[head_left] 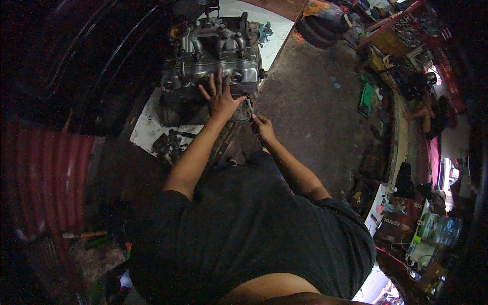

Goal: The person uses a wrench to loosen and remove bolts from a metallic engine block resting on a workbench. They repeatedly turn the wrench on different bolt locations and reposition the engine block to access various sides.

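Note:
A metal engine (211,63) with pipes on its top rests on a white board ahead of me. My left hand (222,101) lies with spread fingers against the engine's near side, its thumb reaching toward the near right corner. There the head of a wrench (249,105) meets the engine beside my thumb; the fastener under it is too small to make out. My right hand (263,128) is closed around the wrench's handle, to the right of and nearer than my left hand.
Dark metal parts (170,145) lie on the near left of the white board (144,133). A tyre (321,31) is at the far right, and a green object (365,96) lies on the floor (315,117). Cluttered shelves line the right side; a red corrugated sheet (46,178) stands left.

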Tool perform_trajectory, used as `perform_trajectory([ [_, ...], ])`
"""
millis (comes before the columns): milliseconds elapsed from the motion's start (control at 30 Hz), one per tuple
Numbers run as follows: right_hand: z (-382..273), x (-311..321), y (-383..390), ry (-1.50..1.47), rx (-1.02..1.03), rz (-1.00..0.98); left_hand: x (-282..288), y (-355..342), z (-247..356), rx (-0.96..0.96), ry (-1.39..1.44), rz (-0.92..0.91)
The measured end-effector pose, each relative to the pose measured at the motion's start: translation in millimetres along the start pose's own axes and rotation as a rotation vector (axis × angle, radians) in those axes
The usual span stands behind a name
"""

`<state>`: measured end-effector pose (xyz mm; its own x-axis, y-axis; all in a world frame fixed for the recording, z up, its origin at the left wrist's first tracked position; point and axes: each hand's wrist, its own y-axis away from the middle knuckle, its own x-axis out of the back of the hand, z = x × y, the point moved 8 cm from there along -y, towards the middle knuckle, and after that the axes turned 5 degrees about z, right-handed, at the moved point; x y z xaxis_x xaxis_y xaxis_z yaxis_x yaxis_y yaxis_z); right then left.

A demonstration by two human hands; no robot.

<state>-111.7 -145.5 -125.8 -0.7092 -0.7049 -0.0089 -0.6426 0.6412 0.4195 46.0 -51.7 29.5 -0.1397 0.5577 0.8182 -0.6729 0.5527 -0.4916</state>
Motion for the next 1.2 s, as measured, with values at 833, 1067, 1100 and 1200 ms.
perform_trajectory([
  [833,-94.2,46.6,-17.3,1.043,0.398,0.097,5.3,0.2,2.9,0.008,0.025,0.036],
  [1067,-164.8,42.3,-53.5,1.561,0.758,0.134,8.5,-0.5,5.7,-0.007,0.073,0.071],
  [1100,-162.9,44.0,-61.1,1.594,0.819,0.182,9.3,-1.7,8.0,-0.014,0.075,0.069],
  [1200,-173.3,30.4,-42.7,1.538,0.919,0.108,9.8,0.4,4.7,-0.003,0.078,0.056],
])
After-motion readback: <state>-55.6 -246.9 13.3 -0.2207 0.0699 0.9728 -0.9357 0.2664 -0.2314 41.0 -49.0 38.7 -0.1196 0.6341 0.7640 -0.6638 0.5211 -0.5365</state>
